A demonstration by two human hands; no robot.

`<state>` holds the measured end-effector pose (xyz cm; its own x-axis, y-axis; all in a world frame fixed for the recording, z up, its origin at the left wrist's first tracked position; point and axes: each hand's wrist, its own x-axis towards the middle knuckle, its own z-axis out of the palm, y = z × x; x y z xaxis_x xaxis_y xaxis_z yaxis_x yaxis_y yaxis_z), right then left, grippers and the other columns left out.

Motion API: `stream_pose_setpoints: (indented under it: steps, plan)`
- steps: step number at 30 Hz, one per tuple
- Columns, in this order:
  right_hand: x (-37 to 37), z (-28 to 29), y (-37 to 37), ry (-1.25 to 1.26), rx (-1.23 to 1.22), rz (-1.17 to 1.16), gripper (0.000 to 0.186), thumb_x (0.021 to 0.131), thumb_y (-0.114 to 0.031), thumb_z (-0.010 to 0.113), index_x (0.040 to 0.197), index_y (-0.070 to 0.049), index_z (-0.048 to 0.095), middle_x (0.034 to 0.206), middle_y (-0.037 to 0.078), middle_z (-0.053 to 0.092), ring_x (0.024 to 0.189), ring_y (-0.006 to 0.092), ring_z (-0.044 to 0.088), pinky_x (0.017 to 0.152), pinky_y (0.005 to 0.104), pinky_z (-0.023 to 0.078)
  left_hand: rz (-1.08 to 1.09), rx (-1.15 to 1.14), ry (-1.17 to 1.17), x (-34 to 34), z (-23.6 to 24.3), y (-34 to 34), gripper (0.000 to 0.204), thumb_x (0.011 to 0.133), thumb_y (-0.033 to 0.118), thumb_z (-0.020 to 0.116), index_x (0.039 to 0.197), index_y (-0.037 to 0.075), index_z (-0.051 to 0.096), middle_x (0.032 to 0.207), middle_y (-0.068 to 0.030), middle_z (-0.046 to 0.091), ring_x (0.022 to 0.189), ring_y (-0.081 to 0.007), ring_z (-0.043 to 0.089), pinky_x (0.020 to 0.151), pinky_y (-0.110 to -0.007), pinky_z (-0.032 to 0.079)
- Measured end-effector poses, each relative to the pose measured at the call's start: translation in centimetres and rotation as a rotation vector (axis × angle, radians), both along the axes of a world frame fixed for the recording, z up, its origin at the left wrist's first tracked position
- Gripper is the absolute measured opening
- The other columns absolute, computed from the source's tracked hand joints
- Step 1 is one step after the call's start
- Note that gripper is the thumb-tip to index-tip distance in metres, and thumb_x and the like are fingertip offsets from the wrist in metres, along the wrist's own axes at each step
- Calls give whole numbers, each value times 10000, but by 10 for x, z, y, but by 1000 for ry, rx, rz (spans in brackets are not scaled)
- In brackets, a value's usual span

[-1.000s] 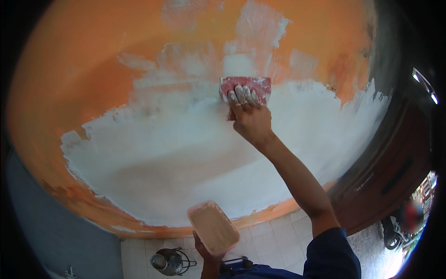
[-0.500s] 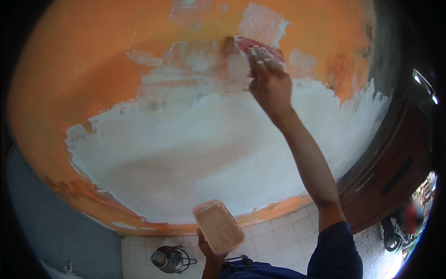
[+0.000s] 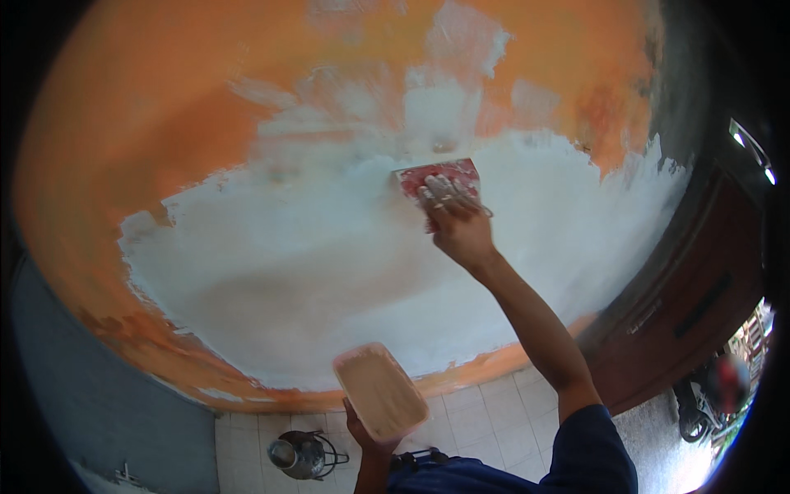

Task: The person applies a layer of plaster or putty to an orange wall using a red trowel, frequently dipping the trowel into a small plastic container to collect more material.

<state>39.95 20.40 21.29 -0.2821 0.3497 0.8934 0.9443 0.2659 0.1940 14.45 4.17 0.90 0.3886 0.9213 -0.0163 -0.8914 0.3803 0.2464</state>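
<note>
My right hand (image 3: 458,224) grips a wide red spreader (image 3: 439,174) smeared with white paste. Its blade edge lies against the white-coated part of the wall (image 3: 313,239), and the fingers spread over its back are daubed with white. Low in front of me my left hand (image 3: 366,432) holds up a shallow pinkish rectangular tray (image 3: 401,435) from below and from its left side. The tray's inside is beige and streaked; how much paste is in it I cannot tell. Most of the left fingers are hidden under it.
Bare orange wall (image 3: 164,123) with thin white patches surrounds the coated area. On the tiled floor (image 3: 243,449) stands a grey metal object with a curved frame (image 3: 304,454), left of the tray. A dark red door or panel (image 3: 683,305) and a motorbike (image 3: 691,416) are at the right.
My right hand has brought the spreader down the wall and slightly left, from the orange edge onto the white area. A fresh white strip shows above it. The tray has shifted slightly left.
</note>
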Motion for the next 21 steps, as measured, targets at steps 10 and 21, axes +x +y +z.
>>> stream_pose_setpoints:
  steps: [10, 21]
  plan:
    - [46, 68, 24, -2, 193, -126, 494, 740, -75, 620, 1227, -26, 551, 1295, 193, 527, 1241, 331, 470, 1067, 450, 327, 71, 183, 215, 1, 8, -14, 617, 925, 493, 390, 1382, 81, 350, 1298, -145, 485, 1150, -326, 530, 933, -539, 450]
    - [64, 32, -36, 89, 290, -83, 436, 658, 53, 607, 1063, -101, 653, 1053, 66, 661, 988, 257, 635, 829, 360, 538, 401, 356, 600, -4, -32, -14, 582, 839, 184, 649, 1325, 19, 374, 1230, -155, 515, 1047, -275, 595, 812, -405, 565]
